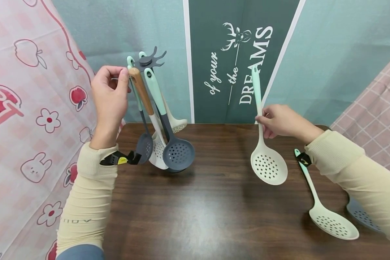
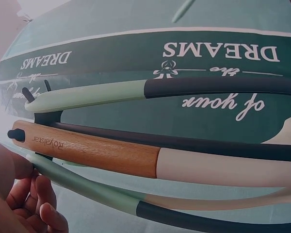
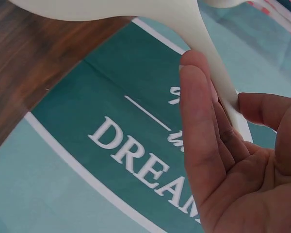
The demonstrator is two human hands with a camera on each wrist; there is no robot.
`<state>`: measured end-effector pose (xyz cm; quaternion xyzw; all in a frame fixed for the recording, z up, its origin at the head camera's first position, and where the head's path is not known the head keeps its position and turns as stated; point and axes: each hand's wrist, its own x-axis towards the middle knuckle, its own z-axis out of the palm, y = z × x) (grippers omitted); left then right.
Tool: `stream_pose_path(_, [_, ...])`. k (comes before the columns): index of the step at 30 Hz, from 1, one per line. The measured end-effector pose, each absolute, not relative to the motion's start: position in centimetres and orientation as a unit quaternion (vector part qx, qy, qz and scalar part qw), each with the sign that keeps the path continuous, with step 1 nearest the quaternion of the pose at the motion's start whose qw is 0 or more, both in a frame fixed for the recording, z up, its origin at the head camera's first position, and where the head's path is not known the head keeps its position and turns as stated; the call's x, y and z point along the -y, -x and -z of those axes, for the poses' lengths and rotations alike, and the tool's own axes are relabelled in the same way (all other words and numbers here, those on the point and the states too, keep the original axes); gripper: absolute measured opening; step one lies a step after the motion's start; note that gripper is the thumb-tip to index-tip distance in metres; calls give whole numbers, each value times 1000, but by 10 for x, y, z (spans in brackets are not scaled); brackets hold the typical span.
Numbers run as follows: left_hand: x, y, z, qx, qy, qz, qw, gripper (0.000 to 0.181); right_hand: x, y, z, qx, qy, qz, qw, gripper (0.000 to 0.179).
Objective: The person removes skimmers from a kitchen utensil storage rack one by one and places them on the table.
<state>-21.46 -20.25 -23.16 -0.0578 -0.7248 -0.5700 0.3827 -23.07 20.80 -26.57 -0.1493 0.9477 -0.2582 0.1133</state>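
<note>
In the head view my right hand [image 1: 276,121] pinches a cream skimmer [image 1: 269,166] by its shaft, its mint handle pointing up; the right wrist view shows thumb and fingers on the pale shaft [image 3: 211,53]. My left hand [image 1: 110,94] is at a dark rotating-style rack top [image 1: 146,60] with hooks, pinching the mint handle end of a grey skimmer [image 1: 144,148]; the left wrist view shows the thumb at that mint handle [image 2: 77,182]. Beside it hang a white slotted turner [image 1: 158,153] with a wooden handle and a larger grey skimmer [image 1: 178,154].
Another cream skimmer [image 1: 333,222] with a mint handle lies on the brown table [image 1: 195,209] at the right. A grey slotted utensil [image 1: 362,215] is partly hidden under my right forearm. A further cream perforated utensil [image 1: 178,125] hangs behind the rack. Printed cloths surround the table.
</note>
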Motion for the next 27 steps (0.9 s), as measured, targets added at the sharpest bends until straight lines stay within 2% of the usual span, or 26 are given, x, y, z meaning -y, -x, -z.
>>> stream_pose_path(16, [204,215,233,725,54,571,380,9,-232,223,332,-935,100,276,201,25])
stream_pose_path(27, [203,216,232,725,59,572,380,9,-251,210,359,-931,72,272,230,27])
